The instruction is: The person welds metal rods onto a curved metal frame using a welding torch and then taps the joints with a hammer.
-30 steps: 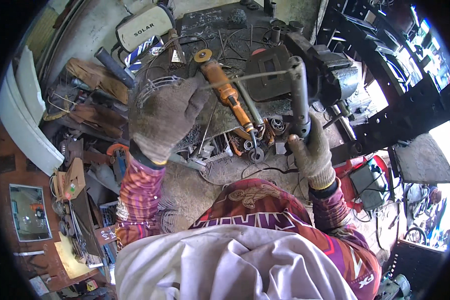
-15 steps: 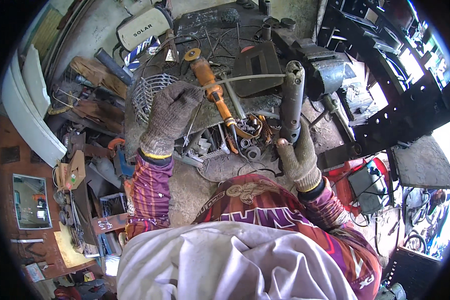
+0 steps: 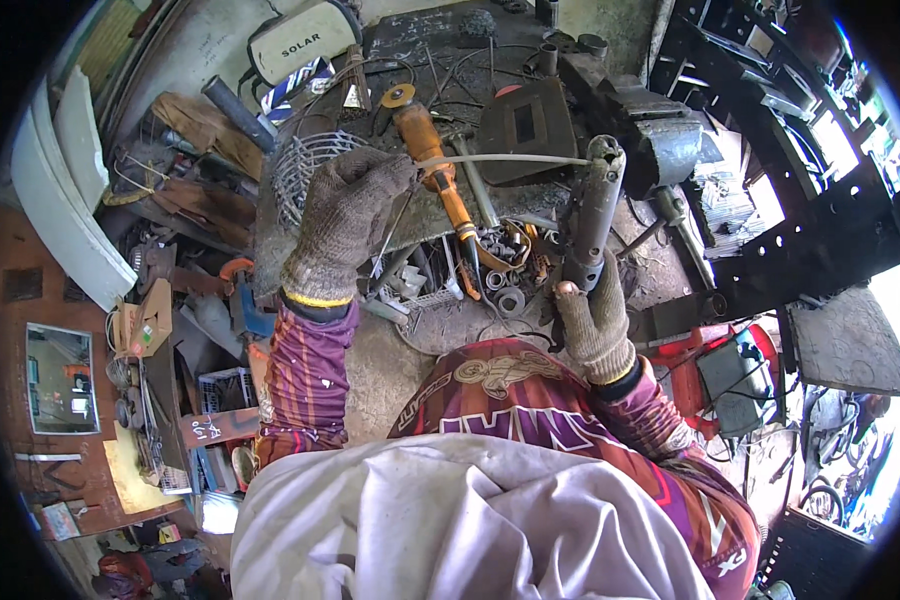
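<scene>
A thin pale strip [image 3: 515,158] stretches from my left hand [image 3: 345,225] to the upper end of a grey metal tube [image 3: 595,215]. My left hand, in a grey-brown knit glove, is closed with the strip's end pinched in its fingers. The tube stands tilted, with holes near both ends. In a similar glove, my right hand [image 3: 598,325] wraps round its lower end, a bare thumb tip showing. How the strip meets the tube's top is too small to make out. Behind the strip, an orange power tool [image 3: 435,165] with a round disc lies on the dark bench.
A dark welding mask [image 3: 523,130] lies on the bench [image 3: 410,50] behind the tube. A wire fan guard [image 3: 305,165] rests by my left hand. Loose rings and fittings [image 3: 510,300] sit between my hands. A bench vise [image 3: 660,140] and a black perforated frame [image 3: 800,240] stand at right.
The tube's top end has tipped slightly nearer to me and to the right. The strip still spans both hands' sides, and both grips stay the same. The whole view has shifted a little.
</scene>
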`<state>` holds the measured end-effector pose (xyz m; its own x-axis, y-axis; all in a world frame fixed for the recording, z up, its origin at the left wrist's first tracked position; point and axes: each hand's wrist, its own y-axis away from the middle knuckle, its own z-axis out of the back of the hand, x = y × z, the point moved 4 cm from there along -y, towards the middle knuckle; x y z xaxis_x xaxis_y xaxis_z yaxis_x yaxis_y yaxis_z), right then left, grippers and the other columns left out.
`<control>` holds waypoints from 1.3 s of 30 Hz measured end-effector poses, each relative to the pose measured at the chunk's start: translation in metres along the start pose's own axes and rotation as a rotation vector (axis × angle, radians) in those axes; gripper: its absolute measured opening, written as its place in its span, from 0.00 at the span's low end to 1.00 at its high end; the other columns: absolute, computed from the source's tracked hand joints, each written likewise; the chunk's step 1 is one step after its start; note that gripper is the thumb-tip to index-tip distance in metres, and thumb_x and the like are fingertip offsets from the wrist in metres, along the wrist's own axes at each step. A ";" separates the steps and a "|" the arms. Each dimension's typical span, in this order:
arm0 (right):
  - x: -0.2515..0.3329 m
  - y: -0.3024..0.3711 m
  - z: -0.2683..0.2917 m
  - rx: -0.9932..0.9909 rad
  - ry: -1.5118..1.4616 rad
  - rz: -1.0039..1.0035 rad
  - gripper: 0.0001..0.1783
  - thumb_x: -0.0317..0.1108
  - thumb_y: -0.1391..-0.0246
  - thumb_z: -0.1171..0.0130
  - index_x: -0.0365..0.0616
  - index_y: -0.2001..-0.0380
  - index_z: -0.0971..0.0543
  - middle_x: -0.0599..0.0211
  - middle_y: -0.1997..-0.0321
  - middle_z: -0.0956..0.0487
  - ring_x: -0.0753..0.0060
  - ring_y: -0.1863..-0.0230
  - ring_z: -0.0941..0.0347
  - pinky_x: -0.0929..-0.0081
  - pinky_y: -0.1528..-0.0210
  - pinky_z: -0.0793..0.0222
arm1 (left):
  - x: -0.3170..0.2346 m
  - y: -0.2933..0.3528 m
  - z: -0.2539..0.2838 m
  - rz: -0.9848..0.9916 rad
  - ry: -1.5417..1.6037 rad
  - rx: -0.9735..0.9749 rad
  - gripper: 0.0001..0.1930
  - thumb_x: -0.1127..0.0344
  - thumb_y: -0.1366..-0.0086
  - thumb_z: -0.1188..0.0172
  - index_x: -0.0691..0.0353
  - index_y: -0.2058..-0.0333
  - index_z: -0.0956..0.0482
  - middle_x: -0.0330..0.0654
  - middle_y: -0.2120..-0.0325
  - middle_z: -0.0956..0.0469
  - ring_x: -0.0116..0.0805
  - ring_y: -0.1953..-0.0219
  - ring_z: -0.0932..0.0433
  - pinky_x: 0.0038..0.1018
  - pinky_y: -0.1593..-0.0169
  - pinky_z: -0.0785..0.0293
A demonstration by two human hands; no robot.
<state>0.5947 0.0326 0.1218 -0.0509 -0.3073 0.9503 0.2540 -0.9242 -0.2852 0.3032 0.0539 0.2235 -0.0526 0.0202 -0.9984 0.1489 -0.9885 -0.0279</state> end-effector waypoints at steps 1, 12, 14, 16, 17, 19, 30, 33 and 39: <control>-0.002 0.001 -0.002 0.003 -0.001 -0.001 0.34 0.37 0.32 0.44 0.32 0.31 0.42 0.67 0.61 0.22 0.76 0.62 0.26 0.75 0.57 0.27 | 0.000 0.001 -0.001 0.002 0.000 -0.003 0.10 0.60 0.34 0.31 0.62 0.65 0.15 0.27 0.82 0.26 0.14 0.80 0.32 0.17 0.76 0.39; -0.019 0.003 -0.018 -0.048 -0.168 -0.047 0.32 0.40 0.32 0.43 0.34 0.33 0.39 0.68 0.59 0.23 0.78 0.61 0.28 0.76 0.55 0.28 | 0.013 0.004 -0.001 0.007 0.111 -0.024 0.10 0.60 0.33 0.33 0.61 0.66 0.15 0.24 0.83 0.28 0.12 0.83 0.37 0.16 0.79 0.46; -0.018 0.002 -0.020 -0.037 -0.164 -0.047 0.32 0.40 0.32 0.43 0.34 0.33 0.39 0.68 0.59 0.23 0.78 0.62 0.28 0.76 0.56 0.29 | 0.014 0.005 0.003 0.020 0.088 -0.029 0.11 0.58 0.33 0.33 0.61 0.65 0.15 0.24 0.83 0.29 0.12 0.82 0.37 0.16 0.79 0.46; -0.016 -0.001 -0.021 -0.024 -0.161 -0.048 0.33 0.41 0.32 0.42 0.34 0.33 0.39 0.68 0.59 0.24 0.79 0.62 0.28 0.77 0.57 0.29 | 0.014 0.005 0.009 0.034 0.064 -0.038 0.13 0.57 0.32 0.34 0.61 0.65 0.15 0.24 0.83 0.29 0.13 0.82 0.37 0.16 0.78 0.45; -0.017 -0.003 -0.019 -0.009 -0.240 -0.110 0.33 0.41 0.33 0.41 0.34 0.33 0.38 0.68 0.59 0.24 0.79 0.63 0.29 0.78 0.58 0.29 | 0.007 0.004 0.011 -0.009 -0.075 0.009 0.15 0.54 0.31 0.35 0.62 0.62 0.15 0.24 0.83 0.30 0.13 0.82 0.37 0.17 0.78 0.45; -0.029 -0.009 -0.012 -0.016 -0.301 -0.133 0.33 0.41 0.33 0.40 0.33 0.34 0.36 0.69 0.59 0.23 0.80 0.64 0.29 0.80 0.60 0.29 | -0.007 0.001 0.016 -0.050 -0.364 0.082 0.26 0.43 0.27 0.42 0.64 0.53 0.17 0.28 0.80 0.28 0.16 0.78 0.34 0.19 0.75 0.39; -0.031 -0.018 0.007 -0.008 -0.253 -0.278 0.28 0.38 0.32 0.44 0.36 0.35 0.35 0.71 0.61 0.24 0.83 0.66 0.29 0.82 0.65 0.29 | -0.004 0.000 0.057 -0.271 -0.780 0.258 0.40 0.31 0.28 0.52 0.66 0.42 0.25 0.46 0.57 0.17 0.33 0.55 0.18 0.30 0.48 0.21; -0.026 -0.020 0.001 0.021 -0.159 -0.210 0.28 0.38 0.32 0.44 0.35 0.34 0.35 0.71 0.59 0.24 0.83 0.64 0.29 0.83 0.63 0.30 | 0.021 -0.002 0.043 -0.151 -0.545 0.195 0.31 0.39 0.27 0.46 0.66 0.47 0.22 0.42 0.61 0.16 0.32 0.59 0.18 0.29 0.55 0.21; -0.031 -0.023 -0.013 0.039 -0.235 -0.187 0.31 0.40 0.32 0.42 0.35 0.34 0.35 0.70 0.57 0.23 0.83 0.64 0.29 0.82 0.61 0.29 | 0.032 0.003 0.039 0.080 -0.122 0.011 0.18 0.50 0.31 0.35 0.61 0.59 0.15 0.30 0.75 0.21 0.16 0.77 0.29 0.16 0.73 0.35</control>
<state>0.5775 0.0607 0.0974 0.1239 -0.0675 0.9900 0.2985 -0.9489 -0.1020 0.2637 0.0462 0.1937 -0.1611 -0.0761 -0.9840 0.1464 -0.9878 0.0524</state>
